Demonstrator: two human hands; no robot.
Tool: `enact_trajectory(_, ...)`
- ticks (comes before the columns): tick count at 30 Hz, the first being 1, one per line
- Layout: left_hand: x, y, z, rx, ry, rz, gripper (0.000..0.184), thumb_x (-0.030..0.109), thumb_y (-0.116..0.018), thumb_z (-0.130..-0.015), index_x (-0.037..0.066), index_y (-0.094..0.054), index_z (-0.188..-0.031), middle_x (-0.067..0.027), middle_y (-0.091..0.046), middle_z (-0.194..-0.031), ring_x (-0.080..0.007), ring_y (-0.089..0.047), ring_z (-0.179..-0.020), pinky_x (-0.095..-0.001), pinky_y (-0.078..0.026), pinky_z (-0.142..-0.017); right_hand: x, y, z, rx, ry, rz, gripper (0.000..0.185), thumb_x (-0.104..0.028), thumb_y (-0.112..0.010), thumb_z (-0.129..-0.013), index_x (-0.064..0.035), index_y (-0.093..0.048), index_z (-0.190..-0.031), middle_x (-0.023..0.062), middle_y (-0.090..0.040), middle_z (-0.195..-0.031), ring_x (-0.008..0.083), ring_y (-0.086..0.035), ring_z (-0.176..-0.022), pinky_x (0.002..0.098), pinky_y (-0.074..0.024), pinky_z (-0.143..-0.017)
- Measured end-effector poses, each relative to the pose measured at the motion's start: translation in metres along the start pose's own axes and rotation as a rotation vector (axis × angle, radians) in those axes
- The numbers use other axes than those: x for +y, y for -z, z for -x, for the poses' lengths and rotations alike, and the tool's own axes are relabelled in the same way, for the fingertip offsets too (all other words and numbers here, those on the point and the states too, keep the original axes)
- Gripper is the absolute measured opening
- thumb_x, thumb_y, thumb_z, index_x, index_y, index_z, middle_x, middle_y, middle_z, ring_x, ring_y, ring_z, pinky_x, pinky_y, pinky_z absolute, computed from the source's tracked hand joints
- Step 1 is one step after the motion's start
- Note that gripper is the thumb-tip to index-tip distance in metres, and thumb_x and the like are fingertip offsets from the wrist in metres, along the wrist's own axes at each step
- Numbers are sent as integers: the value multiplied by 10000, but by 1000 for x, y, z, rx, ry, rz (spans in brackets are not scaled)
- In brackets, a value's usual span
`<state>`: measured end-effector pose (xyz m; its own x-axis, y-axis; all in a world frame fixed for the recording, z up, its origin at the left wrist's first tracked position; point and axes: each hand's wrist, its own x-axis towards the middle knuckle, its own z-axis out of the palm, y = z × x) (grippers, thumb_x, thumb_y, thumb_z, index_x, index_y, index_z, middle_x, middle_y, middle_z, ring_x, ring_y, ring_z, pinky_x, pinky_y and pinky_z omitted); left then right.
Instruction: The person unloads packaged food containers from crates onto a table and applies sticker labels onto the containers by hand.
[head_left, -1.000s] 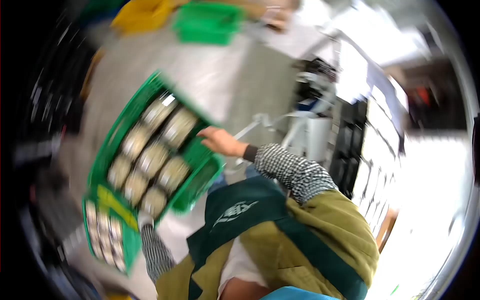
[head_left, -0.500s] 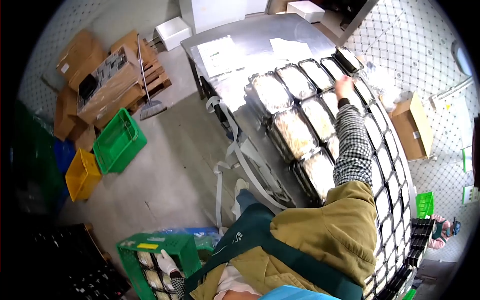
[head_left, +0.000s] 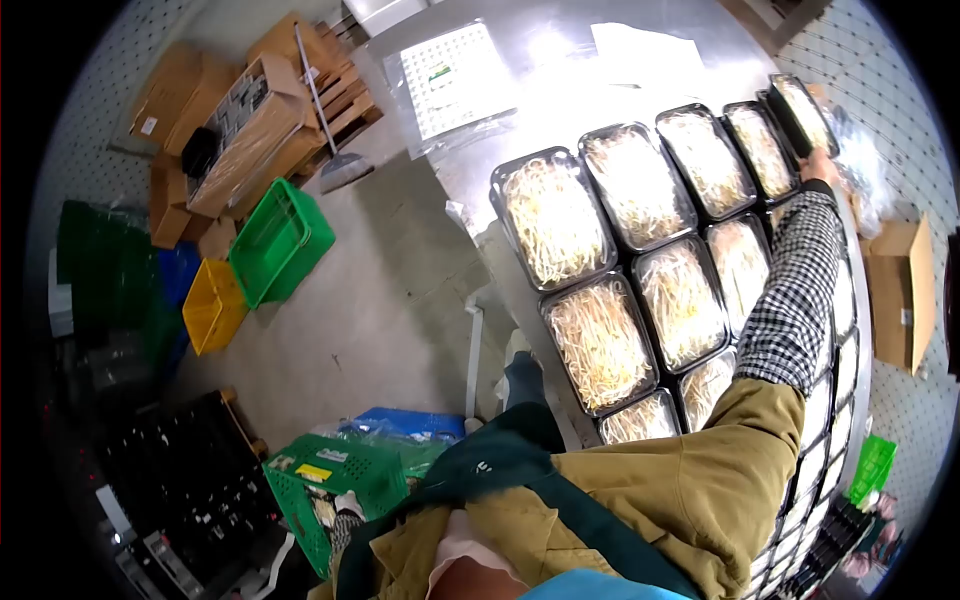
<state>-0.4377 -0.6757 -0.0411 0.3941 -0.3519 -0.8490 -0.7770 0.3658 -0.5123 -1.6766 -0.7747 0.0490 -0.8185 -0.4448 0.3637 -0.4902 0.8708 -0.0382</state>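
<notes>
My bare right hand [head_left: 820, 168] reaches across the metal table and closes on the near end of a black tray of bean sprouts [head_left: 803, 115] at the far corner of the rows. That tray sits a little askew, higher than its neighbours. Beneath my forearm lie more filled trays, among them a bean sprout tray [head_left: 742, 262]. Low on the left, my gloved left hand [head_left: 350, 503] is at a green crate [head_left: 345, 470] with packed trays inside. Its fingers are too small and partly hidden to make out.
A printed sheet [head_left: 455, 80] in plastic and white paper [head_left: 648, 55] lie on the metal table [head_left: 545, 100]. On the floor stand a green basket [head_left: 285, 245], a yellow basket [head_left: 213, 305], a broom [head_left: 345, 170] and cardboard boxes [head_left: 260, 135]. Another person [head_left: 880, 535] is at lower right.
The view has moved closer to the table's far end. My right hand has shifted along to the end of the corner tray. My left hand stays at the green crate, less of it showing.
</notes>
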Motion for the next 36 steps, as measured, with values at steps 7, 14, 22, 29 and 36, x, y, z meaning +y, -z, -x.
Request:
enact_trajectory(7,1,-43,11,272,292,1739,410,125,-507,-862,6,-451,-1250,-150,-586,-1062,-267,-560,-872,-373,-437,-763,-97,107,44,406,-338,-605,280,-208,-559,-766,52,-604,-860,123,-636,-864,239,-623,-694,343,-500,-690)
enact_trajectory(14,3,-89,55,688,111,1372,540,384,-522,-851,-13,-511,-1216,-244,-546,-1188,-391,-499,-1112,-425,-380,-949,-213,240,191,-131,529,-1164,350,-241,-559,-922,24,-494,-1141,85,-584,-987,135,-576,-849,274,-500,-719)
enact_trajectory(22,25,-271,75,862,-108,1713,452,269,-469,-918,33,-430,-1302,-208,-557,-1196,-343,-534,-1100,-387,-413,-937,-396,407,721,-1276,863,-1243,284,-174,-506,-929,-27,-492,-1172,76,-532,-1064,143,-556,-912,304,-520,-761)
enact_trajectory(29,-9,-485,67,595,280,1670,465,343,-477,-895,14,-487,-1224,-213,-562,-1154,-356,-545,-1047,-413,-428,-890,-416,412,1109,-1929,973,-997,332,-110,-518,-878,56,-444,-1156,91,-520,-915,163,-584,-823,321,-563,-729)
enact_trajectory(36,-29,-481,20,861,39,1665,566,326,-516,-889,130,-334,-1388,-252,-404,-1341,-407,-436,-1181,-411,-359,-986,-424,369,1155,-1015,1412,-776,349,-183,-558,-854,-11,-494,-1152,103,-590,-859,189,-620,-676,326,-528,-575)
